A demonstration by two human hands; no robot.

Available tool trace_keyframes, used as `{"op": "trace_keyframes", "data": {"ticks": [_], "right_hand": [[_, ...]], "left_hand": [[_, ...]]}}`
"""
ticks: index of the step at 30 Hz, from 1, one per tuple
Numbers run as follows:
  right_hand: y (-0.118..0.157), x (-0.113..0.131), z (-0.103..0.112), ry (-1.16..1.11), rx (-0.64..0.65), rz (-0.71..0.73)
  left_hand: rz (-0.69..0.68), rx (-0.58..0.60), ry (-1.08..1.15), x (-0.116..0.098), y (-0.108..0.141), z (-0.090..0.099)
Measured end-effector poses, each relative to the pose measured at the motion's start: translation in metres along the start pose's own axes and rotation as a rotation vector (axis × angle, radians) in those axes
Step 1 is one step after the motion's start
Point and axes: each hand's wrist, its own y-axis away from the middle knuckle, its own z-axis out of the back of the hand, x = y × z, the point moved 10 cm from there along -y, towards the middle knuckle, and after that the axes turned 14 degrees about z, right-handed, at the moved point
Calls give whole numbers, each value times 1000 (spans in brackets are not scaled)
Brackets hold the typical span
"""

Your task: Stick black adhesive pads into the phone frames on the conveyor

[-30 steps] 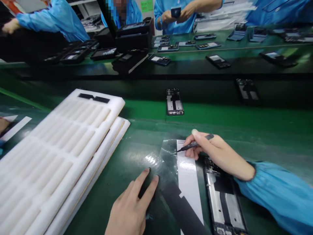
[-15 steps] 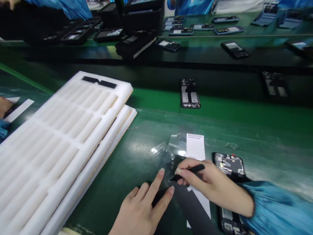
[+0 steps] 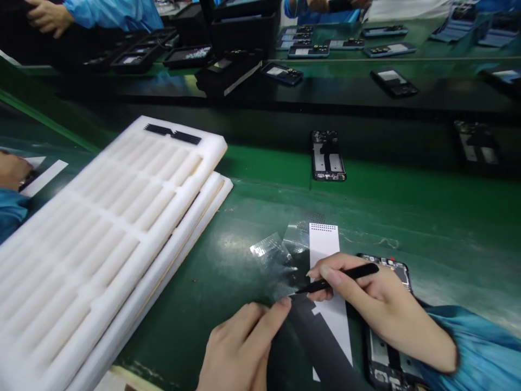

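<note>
My right hand point(image 3: 366, 296) is closed around black tweezers point(image 3: 337, 278), whose tip points left and down. At that tip, my left hand point(image 3: 244, 336) has its fingers curled and its index fingertip nearly touching the tweezers. What the left fingers pinch, if anything, is too small to tell. Crumpled clear film point(image 3: 272, 255) lies just beyond the fingertips. A dark grey strip point(image 3: 321, 342) slants beneath the hands, over a white sheet point(image 3: 324, 239) with rows of black dots. Under my right forearm sits an opened phone point(image 3: 380, 347), partly covered; its circuit board shows past the wrist.
Stacked white foam trays point(image 3: 122, 222) with slots fill the left side. A phone frame point(image 3: 328, 155) lies on the green strip ahead. More phones point(image 3: 309, 50) rest on the raised shelf beyond. A co-worker's hand point(image 3: 14, 171) is at far left; other people are across the bench.
The tweezers have turned flatter and moved slightly right with my right hand. My left hand has gone from spread fingers to curled ones, index fingertip now by the tweezers' tip.
</note>
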Motion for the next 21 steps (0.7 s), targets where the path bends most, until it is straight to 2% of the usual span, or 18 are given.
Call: {"op": "trace_keyframes", "data": {"ticks": [2,4,6,8,11,16,21], "right_hand": [[3,2,1,9,-19,17],[5,8,2,25,-62,54],[8,18,3,59,-111,111],[12,27,1,77,-144,156],[19,29,-2,64,-185,165],[30,21,-2,80,-228,139],[35,20,-2,85,-287,134]], "left_hand": [[298,14,330,24,0,-1],[564,105,738,39,5,-19],[677,216,1118,33,8,-39],[668,303,1380,16,5,-52],[609,371,1561,-4,1,-62],[551,365,1676,-17,-1,-68],[487,374,1717,-23,-2,-66]]}}
